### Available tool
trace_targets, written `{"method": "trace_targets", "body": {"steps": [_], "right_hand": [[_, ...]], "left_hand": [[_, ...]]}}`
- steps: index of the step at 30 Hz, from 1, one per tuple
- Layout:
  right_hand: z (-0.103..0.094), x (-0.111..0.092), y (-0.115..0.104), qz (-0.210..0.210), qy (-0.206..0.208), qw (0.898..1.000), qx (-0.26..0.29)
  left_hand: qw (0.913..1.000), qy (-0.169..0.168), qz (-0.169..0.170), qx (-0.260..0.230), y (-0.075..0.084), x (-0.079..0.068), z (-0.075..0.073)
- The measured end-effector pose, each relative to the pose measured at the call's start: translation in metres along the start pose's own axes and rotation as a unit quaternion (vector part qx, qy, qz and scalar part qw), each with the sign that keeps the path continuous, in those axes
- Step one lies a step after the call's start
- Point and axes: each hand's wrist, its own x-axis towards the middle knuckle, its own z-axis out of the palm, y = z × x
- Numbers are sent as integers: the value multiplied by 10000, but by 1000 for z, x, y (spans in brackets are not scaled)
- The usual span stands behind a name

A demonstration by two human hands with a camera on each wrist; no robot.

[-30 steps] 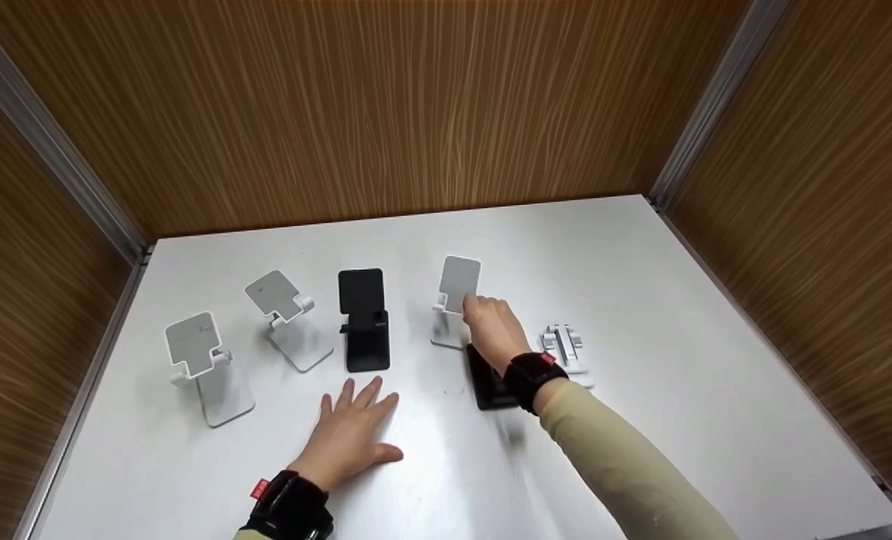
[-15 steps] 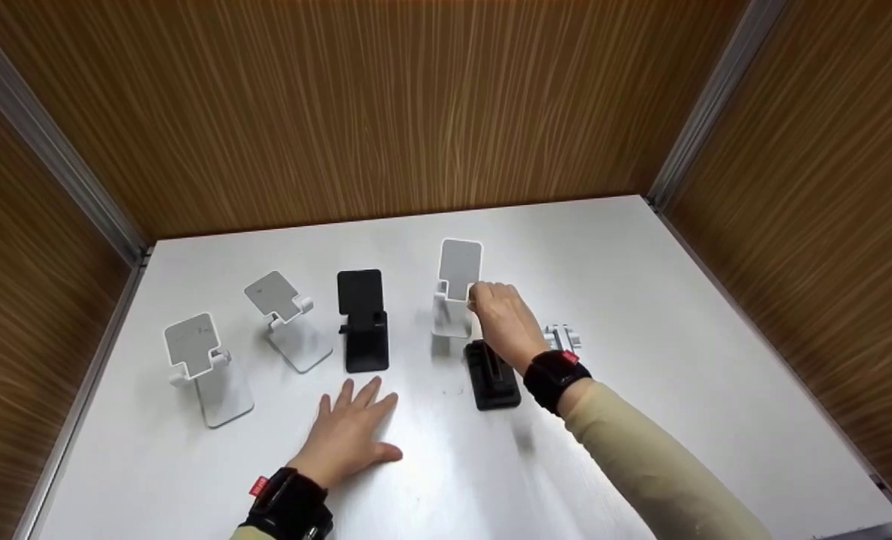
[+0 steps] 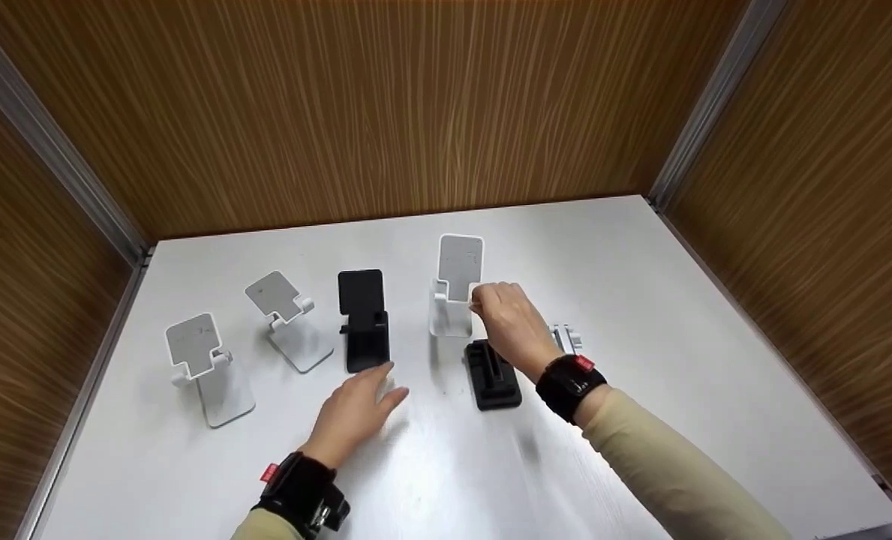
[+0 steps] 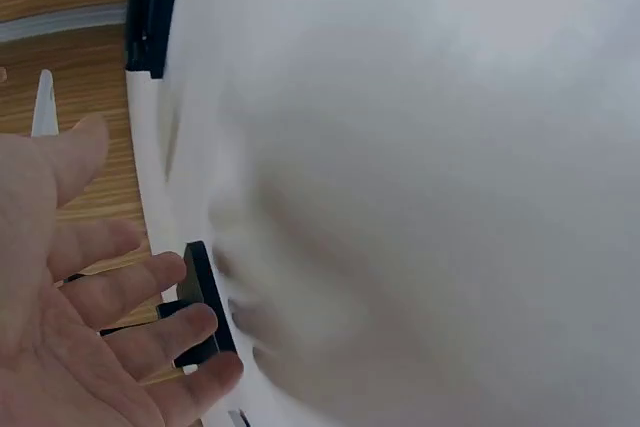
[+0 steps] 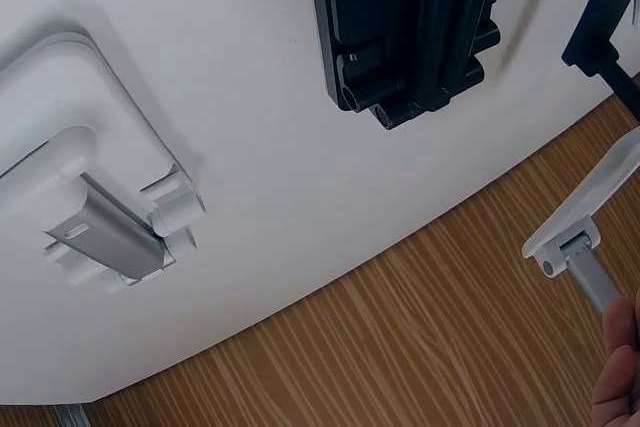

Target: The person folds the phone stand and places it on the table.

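My right hand (image 3: 512, 319) pinches a white phone stand (image 3: 461, 262) by the right side of its holder's lower edge. That stand is unfolded, and a shadow falls below its base. In the right wrist view the stand's base (image 5: 585, 202) and grey arm show at the right, beside the curled fingers (image 5: 618, 372). My left hand (image 3: 352, 412) holds nothing; its relaxed fingers hover over the table in front of an unfolded black phone stand (image 3: 367, 349). A folded black phone stand (image 3: 494, 382) lies just below the right hand.
Two more unfolded white phone stands (image 3: 224, 394) (image 3: 303, 345) stand at the left. A folded white phone stand (image 3: 564, 339) lies behind the right wrist, partly hidden. Wood-grain panels (image 3: 385, 112) enclose the white table (image 3: 686, 360) at the back and sides.
My right hand has raised the white phone stand and carried it slightly away from me, uncovering the folded black one. My left hand has lifted from the table, its spread fingers drawn together.
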Motion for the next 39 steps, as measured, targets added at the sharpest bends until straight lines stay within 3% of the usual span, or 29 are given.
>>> {"method": "trace_targets", "body": {"steps": [4, 7, 12, 20, 26, 28, 39], "right_hand": [[-4, -2, -2, -72, 15, 10000, -18], [-6, -4, -5, -149, 12, 9999, 29], [-6, -7, -8, -253, 56, 9996, 60], [-7, -10, -12, -452, 144, 9989, 36], [-10, -12, -15, -554, 99, 9984, 37], [-11, -13, -15, -548, 87, 9984, 67], [-15, -13, -15, -556, 123, 9970, 522]], "left_hand": [[9893, 113, -411, -1395, 11, 16, 0], [9704, 60, -719, -2305, 19, 27, 1], [9377, -171, -1075, -3301, 33, 41, 5], [9067, -305, -1203, -4031, 45, 49, 13], [8708, -303, -1162, -4768, 52, 49, 14], [8629, -330, -1161, -4907, 53, 49, 15], [8469, -533, -1354, -5114, 51, 47, 12]]}}
